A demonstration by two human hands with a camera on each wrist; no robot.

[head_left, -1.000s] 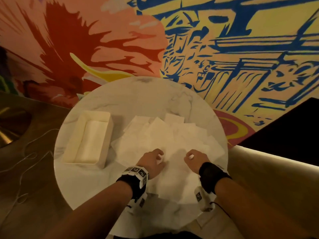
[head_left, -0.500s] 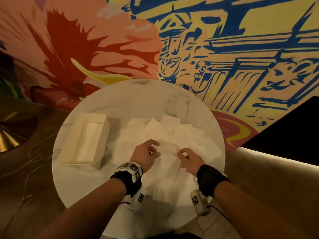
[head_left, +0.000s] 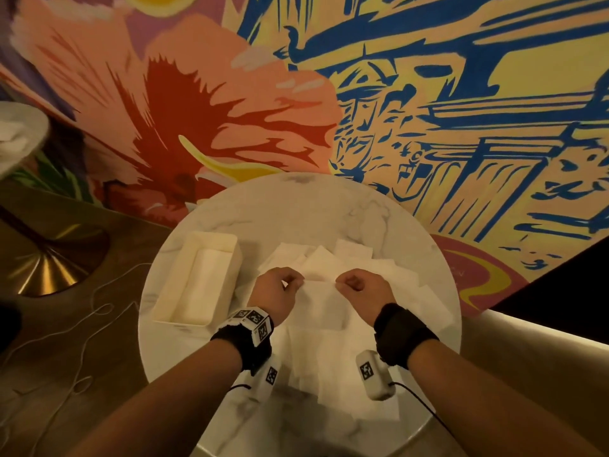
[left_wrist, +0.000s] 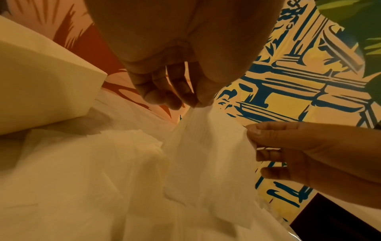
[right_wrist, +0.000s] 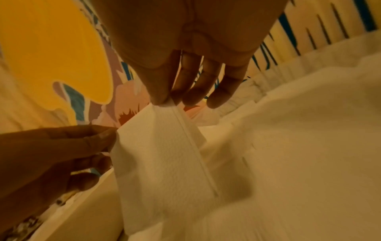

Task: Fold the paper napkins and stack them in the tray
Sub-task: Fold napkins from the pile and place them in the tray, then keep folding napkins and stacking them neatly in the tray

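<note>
- Wrist views show pinches: left hand (left_wrist: 175, 84) and right hand (right_wrist: 185, 78) each grip a corner of the napkin (right_wrist: 164, 154).
- Head view only: tray (head_left: 227, 240) left of pile, folded stack inside.
- Napkin white, embossed, creased, hanging.

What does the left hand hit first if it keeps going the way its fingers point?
Likely the loose napkins piled past the left hand, then bare table. It pinches the held napkin; depth is unclear.

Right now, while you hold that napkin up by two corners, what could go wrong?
The napkin is thin and both hands, left and right, only pinch its top corners, so pulling apart might tear it. Its hanging end could drag the loose napkins underneath out of place. The tray sits aside, so a sloppy fold might miss it.
</note>
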